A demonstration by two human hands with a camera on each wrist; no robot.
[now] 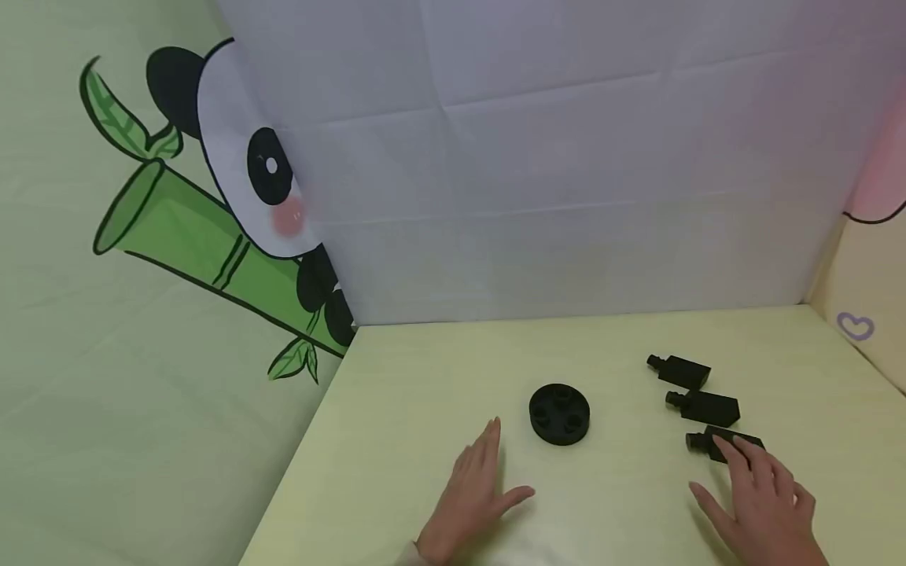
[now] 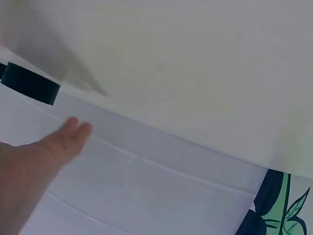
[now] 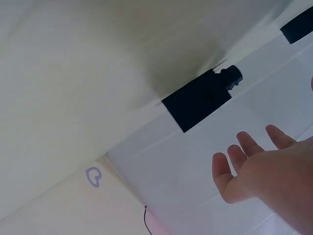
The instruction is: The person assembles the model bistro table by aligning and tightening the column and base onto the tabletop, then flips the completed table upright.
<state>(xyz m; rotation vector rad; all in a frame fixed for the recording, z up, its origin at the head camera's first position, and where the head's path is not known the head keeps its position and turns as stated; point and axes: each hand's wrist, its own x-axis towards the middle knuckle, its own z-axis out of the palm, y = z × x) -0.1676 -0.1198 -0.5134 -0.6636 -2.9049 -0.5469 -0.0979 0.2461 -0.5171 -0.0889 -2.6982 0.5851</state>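
A round black disc [image 1: 559, 414] with several recesses in its top lies mid-table. To its left and nearer the front, my left hand [image 1: 470, 495] is held with straight fingers and thumb spread, holding nothing. In the left wrist view that hand [image 2: 49, 152] is apart from the disc [image 2: 30, 83]. Three black rectangular blocks with a narrow knobbed end lie in a row at right: a far one [image 1: 684, 371], a middle one [image 1: 710, 408] and a near one [image 1: 723, 440]. My right hand [image 1: 764, 503] hovers by the near block, fingers loosely bent and partly covering it; contact cannot be told.
A pale yellow tabletop [image 1: 396, 393] carries everything. Behind it hangs a white cloth wall [image 1: 552, 236]. At left is a green cloth [image 1: 106, 377] with a panda and bamboo print, and at right a cream panel [image 1: 874, 283] with a purple heart.
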